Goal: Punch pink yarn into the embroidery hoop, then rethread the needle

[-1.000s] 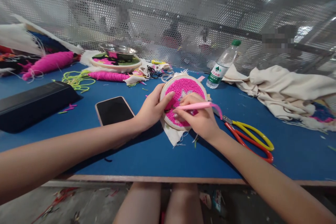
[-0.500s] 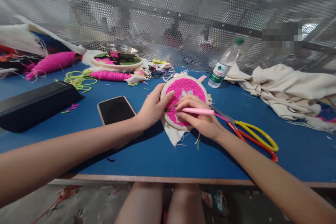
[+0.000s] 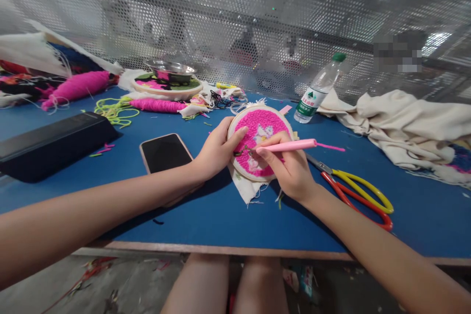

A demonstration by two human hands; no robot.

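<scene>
Pinches pink pen (image 3: 290, 145) in right hand (image 3: 291, 168) btwn thumb & fingers, tip at stitched front of hoop (image 3: 254, 121), pink thread (image 3: 331, 146) out its back end; grips hoop at L rim w/ left hand (image 3: 216, 150), thumb flat on front, rest of fingers behind, mostly hidden; holds hoop tilted up nr middle of blue table (image 3: 235, 230), w/ white flower (image 3: 264, 132) on front & white cloth (image 3: 246, 187) below rim. Just R of right hand, scissors (image 3: 326, 170) w/ yellow & red handles, blades twd hoop; just L of left hand, phone (image 3: 165, 154), dark screen up, part hidden by forearm (image 3: 121, 208). Further L, black case (image 3: 55, 144), w/ lime yarn (image 3: 116, 111) behind & roll of pink yarn (image 3: 158, 105) next to that. Past these, 2nd hoop (image 3: 165, 93) w/ metal bowl (image 3: 172, 73) on it; far L, bigger pink bundle (image 3: 79, 89). Beyond hoop to R, bottle (image 3: 312, 100), green cap on, beside heap of beige cloth (image 3: 397, 127). At back, metal mesh wall (image 3: 221, 24); below table edge, knees (image 3: 200, 279) & littered floor (image 3: 140, 287)
</scene>
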